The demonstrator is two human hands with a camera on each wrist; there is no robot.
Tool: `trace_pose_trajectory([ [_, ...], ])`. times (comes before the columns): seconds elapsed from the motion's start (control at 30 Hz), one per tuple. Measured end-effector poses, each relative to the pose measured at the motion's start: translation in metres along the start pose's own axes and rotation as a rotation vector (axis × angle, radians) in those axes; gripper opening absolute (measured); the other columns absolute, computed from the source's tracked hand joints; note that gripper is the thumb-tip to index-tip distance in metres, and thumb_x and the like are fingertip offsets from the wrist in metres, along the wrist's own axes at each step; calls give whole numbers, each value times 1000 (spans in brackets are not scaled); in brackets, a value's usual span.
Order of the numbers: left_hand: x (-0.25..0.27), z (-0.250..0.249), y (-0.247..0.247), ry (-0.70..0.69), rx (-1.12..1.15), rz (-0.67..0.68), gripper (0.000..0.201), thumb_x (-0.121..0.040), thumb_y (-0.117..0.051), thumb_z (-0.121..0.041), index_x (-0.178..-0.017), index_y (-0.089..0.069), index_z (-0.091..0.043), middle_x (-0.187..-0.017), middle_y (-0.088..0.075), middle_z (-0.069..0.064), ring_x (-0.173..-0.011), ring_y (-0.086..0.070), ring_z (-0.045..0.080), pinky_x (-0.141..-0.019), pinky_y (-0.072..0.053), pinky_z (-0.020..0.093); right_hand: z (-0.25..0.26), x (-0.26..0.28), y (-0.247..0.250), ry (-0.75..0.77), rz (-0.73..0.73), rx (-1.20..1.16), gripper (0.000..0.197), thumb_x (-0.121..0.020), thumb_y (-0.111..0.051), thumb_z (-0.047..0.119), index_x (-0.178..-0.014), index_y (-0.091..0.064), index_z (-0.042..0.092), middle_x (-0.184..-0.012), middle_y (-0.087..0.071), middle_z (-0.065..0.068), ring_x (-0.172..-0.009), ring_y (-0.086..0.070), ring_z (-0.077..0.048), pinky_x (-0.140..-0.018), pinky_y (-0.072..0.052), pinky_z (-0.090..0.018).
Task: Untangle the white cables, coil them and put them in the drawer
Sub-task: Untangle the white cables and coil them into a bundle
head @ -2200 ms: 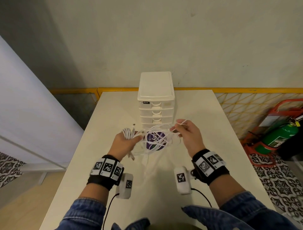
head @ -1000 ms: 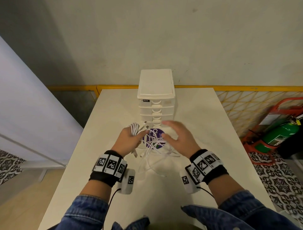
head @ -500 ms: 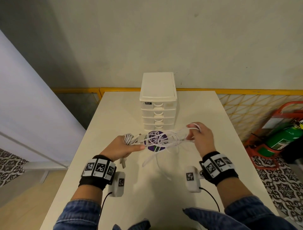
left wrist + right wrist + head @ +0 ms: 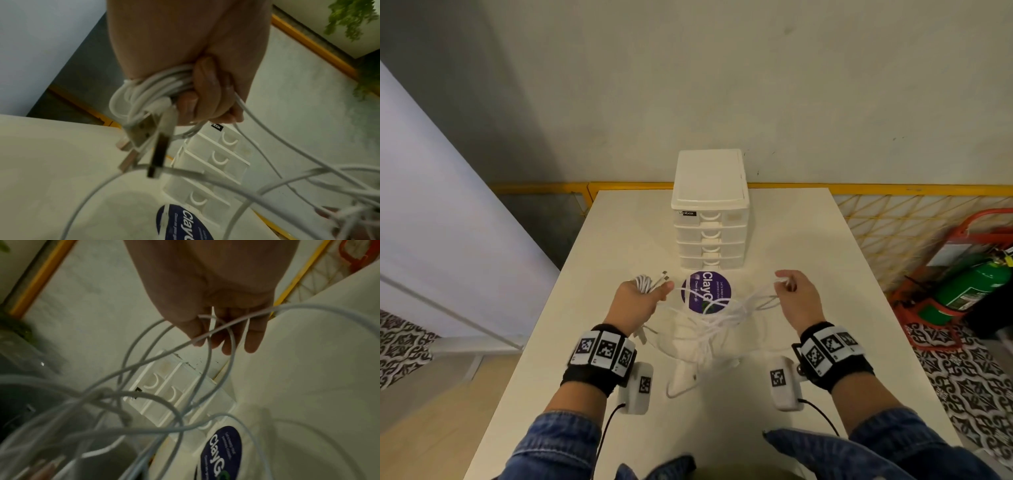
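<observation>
My left hand grips a coiled bundle of white cable, with metal plugs sticking out past the thumb. In the left wrist view the fingers curl round the coil and the plugs hang below it. My right hand holds loose strands off to the right; these strands run between its fingers. A tangle of white cable loops hangs between both hands just above the table. The white drawer unit stands behind with all drawers closed.
A round purple sticker lies on the cream table in front of the drawer unit. A yellow mesh railing runs behind and to the right. A green fire extinguisher sits on the floor right of the table.
My right hand went from above the tangle out to the right with strands in it, stretching the loops away from the left hand. The left hand kept hold of its coil.
</observation>
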State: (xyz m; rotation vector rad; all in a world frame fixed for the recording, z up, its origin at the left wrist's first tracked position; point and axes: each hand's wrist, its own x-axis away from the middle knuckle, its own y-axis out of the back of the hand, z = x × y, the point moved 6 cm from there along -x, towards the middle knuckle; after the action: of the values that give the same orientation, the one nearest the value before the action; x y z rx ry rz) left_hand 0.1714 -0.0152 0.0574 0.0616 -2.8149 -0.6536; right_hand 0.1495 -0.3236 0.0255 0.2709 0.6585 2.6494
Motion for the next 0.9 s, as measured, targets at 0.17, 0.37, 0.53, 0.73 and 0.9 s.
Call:
trace_pose_trajectory([
  [0.17, 1, 4, -3, 8, 18, -28, 34, -83, -72, -34, -66, -63, -6, -43, -46, 1, -36, -40, 10, -48, -35, 25, 30, 16, -3, 256, 88, -130, 63, -78, -39, -17, -130, -50, 17, -124, -46, 3, -114, -44, -8, -86, -36, -12],
  [0.37, 9, -32, 26, -136, 283, -326, 33, -86, -68, -31, -90, -64, 1, -68, -59, 7, -56, -54, 14, -41, -42, 18, 70, 32, 9, 582, -20, -225, 50, -72, -38, -19, -85, -65, 21, -86, -62, 4, -79, -58, -3, -77, -44, -18],
  [0.53, 20, -51, 34, -256, 383, -386, 21, -86, -68, -27, -91, -62, -8, -73, -61, 1, -63, -58, 9, -48, -48, 15, 96, 42, 25, 848, -274, -161, 35, -73, -36, -8, -82, -68, 3, -87, -59, -7, -86, -55, -20, -80, -44, -24],
  [0.73, 5, 5, 7, -158, -120, -139, 48, -83, -69, -42, -58, -40, -13, -52, -42, 2, -49, -45, 21, -46, -41, 37, 35, 48, -34, 532, 377, 218, 31, -79, -51, -4, -87, -73, 17, -83, -66, 8, -79, -58, -2, -76, -45, -22],
  [0.9, 13, 49, -24, 86, -281, -8, 56, -70, -66, -68, -68, -56, -13, -69, -62, 2, -75, -61, 25, -65, -40, 30, -19, 69, -70, 300, 719, 502, 42, -78, -46, -2, -105, -71, 18, -111, -69, -2, -106, -60, -19, -92, -43, -23],
])
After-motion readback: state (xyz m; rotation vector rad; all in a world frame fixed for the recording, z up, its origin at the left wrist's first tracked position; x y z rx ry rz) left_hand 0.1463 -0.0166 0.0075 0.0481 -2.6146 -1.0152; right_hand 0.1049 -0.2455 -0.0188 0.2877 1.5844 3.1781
